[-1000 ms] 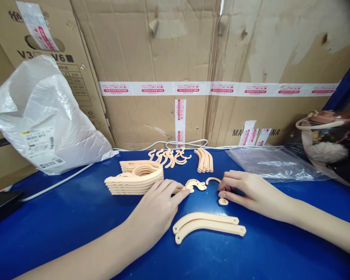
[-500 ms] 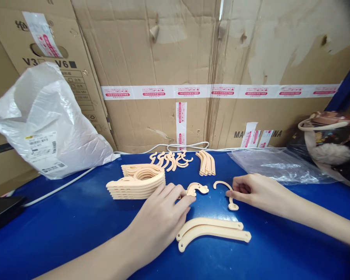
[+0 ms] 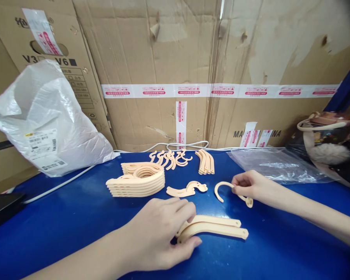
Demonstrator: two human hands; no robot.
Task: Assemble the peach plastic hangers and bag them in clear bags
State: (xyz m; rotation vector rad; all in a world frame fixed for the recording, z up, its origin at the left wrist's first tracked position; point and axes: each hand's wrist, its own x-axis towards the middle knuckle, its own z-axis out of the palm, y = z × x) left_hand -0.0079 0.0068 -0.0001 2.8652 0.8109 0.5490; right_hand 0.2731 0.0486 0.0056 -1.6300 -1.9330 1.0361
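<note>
My left hand [image 3: 160, 233] reaches over the left ends of two curved cream hanger arms [image 3: 218, 227] lying side by side at the front. Its thumb and fingers are apart, on either side of those ends and partly hiding them; a firm grip does not show. Between the thumb and fingers of my right hand [image 3: 247, 184] is a cream hanger hook [image 3: 220, 192], its curve pointing left and its round base to the lower right. Beyond my left hand lies a curved cream piece with a wavy part at its right end [image 3: 196, 186].
A stack of cream hanger pieces [image 3: 137, 187] stands left of centre. Loose hooks [image 3: 170, 159] and a row of curved arms [image 3: 204, 162] lie behind. A white bag [image 3: 46, 124], clear plastic [image 3: 268, 165], a white cable [image 3: 61, 184] and cardboard [image 3: 157, 124] border the blue table [image 3: 76, 229].
My left hand has left the wavy-ended piece and come nearer, over the two curved arms. The hook in my right hand has turned, its base swinging rightward and up.
</note>
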